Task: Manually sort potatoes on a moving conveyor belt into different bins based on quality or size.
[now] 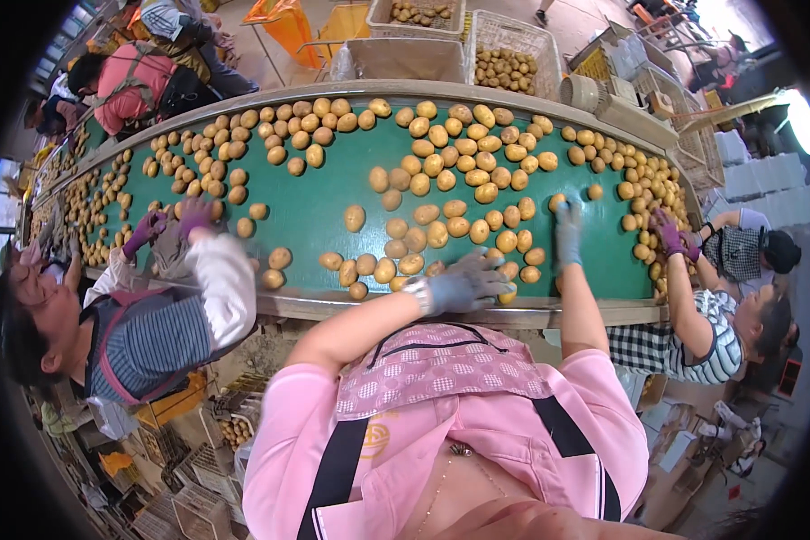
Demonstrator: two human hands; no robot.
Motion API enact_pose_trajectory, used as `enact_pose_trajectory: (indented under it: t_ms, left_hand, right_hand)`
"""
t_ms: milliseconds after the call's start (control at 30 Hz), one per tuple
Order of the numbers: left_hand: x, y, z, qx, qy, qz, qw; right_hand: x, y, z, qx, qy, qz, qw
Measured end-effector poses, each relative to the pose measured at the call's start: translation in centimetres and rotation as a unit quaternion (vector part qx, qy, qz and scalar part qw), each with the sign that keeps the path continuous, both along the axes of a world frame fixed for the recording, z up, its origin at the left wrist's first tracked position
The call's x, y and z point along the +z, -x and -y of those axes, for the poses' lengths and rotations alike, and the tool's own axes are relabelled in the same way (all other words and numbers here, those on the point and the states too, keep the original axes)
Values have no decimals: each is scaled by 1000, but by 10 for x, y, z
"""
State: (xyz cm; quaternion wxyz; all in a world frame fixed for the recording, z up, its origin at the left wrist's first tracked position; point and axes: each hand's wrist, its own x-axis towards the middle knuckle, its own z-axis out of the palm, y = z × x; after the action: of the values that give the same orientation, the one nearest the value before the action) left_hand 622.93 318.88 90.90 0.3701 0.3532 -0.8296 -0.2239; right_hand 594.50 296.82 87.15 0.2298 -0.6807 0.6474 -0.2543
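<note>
Loose potatoes (436,234) lie scattered over a green conveyor belt (324,202) in front of me. My left hand (466,284), in a grey-blue glove, reaches over the belt's near edge with its fingers stretched across a few potatoes. Just under those fingers, a yellow potato (507,296) partly shows. My right hand (569,232), also gloved, stretches farther onto the belt to the right. Its fingers point away from me, slightly blurred, and their tips are beside a single potato (557,202); whether they touch it I cannot tell.
At my left a co-worker in purple gloves (147,232) reaches over the belt. Other workers' purple-gloved hands (668,232) are among potatoes at the right end. Crates (513,34) holding potatoes stand beyond the belt's far rail (333,88). A near rail (549,315) runs before my waist.
</note>
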Motion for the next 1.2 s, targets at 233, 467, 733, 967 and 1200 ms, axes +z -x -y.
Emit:
enact_pose_trajectory:
  t_ms: [233,467,733,967,1200]
  left_hand:
    - [-38,10,-3,29,-132,141,981]
    - [-45,-194,-81,215,-189,255,924]
    - [-61,-346,-187,662,-199,217,689]
    - [-53,-286,-221,660,-230,78,711]
    - [2,-272,-171,551,-186,21,813]
  right_hand:
    - [-35,-217,-38,227,83,-63,968]
    - [-3,-412,-134,446,-53,70,891]
    - [45,-312,74,304,41,-122,944]
    - [25,-178,235,264,-205,-276,901]
    - [9,-246,91,344,-160,32,925]
